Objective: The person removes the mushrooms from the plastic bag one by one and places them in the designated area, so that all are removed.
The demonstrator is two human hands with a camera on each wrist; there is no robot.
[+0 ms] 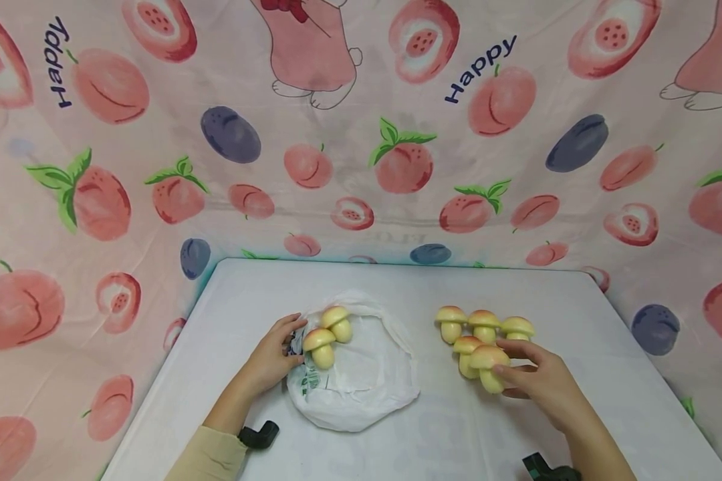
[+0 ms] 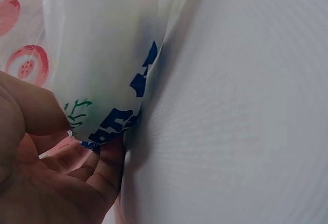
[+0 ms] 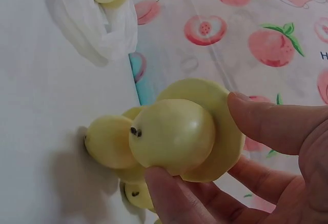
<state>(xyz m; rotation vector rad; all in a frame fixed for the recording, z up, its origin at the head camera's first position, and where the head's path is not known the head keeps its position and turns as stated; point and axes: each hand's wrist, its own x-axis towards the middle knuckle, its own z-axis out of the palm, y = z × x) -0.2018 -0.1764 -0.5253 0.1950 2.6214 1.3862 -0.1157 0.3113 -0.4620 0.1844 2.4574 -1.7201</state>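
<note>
While our left hand (image 1: 275, 352) pinches the bag (image 1: 357, 413) by its left edge, our right hand (image 1: 535, 377) grips the nearest mushroom (image 1: 487, 361), right of the bag; we judge a light, straight lift best, sparing the four mushrooms (image 1: 483, 318) just beyond.

White bag (image 1: 355, 417), two yellow mushrooms (image 1: 323, 355) inside, five rightward, apart

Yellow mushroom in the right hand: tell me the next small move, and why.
Probably lift the gripped mushroom leftward into the white bag. The right hand already pinches it between thumb and fingers, the left hand holds the bag's side, its mouth looks open, and two similar mushrooms already lie inside.
</note>
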